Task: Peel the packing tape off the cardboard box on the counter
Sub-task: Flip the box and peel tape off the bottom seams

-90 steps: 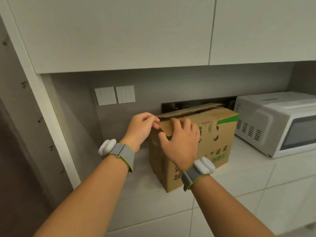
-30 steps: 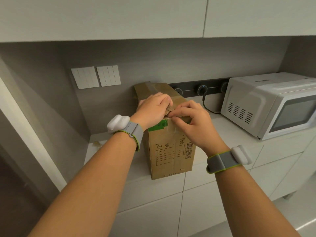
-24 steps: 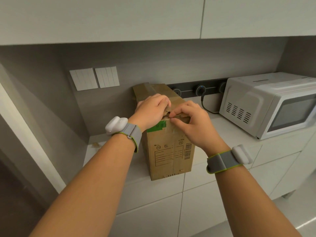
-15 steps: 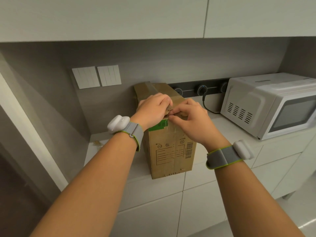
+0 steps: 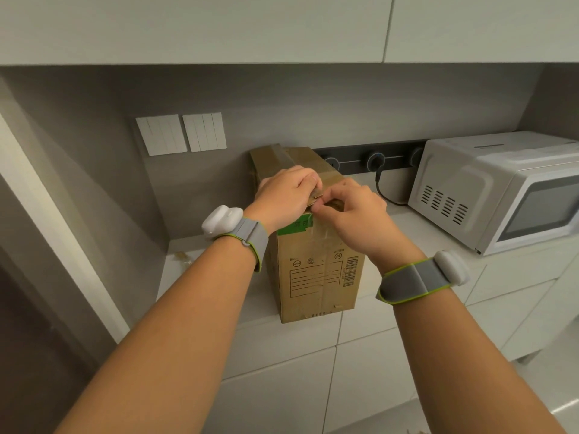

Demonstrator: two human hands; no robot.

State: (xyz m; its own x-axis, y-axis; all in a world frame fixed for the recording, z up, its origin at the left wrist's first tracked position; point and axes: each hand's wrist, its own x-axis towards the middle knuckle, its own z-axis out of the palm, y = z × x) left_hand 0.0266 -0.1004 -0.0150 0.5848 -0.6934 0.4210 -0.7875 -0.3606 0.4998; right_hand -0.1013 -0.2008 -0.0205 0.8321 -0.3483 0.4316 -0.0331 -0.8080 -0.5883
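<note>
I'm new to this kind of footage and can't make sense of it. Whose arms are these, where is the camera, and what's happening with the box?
There is no machine here. A person wears a camera on the head, looking forward and down, so the arms are their own. Each wrist carries a grey band with a white device.

On the counter a cardboard box stands upright, a white microwave to its right. Clear packing tape runs down the box's front face.

The left hand grips the box's top edge. The right hand pinches at that edge where the tape starts, apparently working it loose. Whether tape is actually caught between the fingers is too small to tell.
</note>
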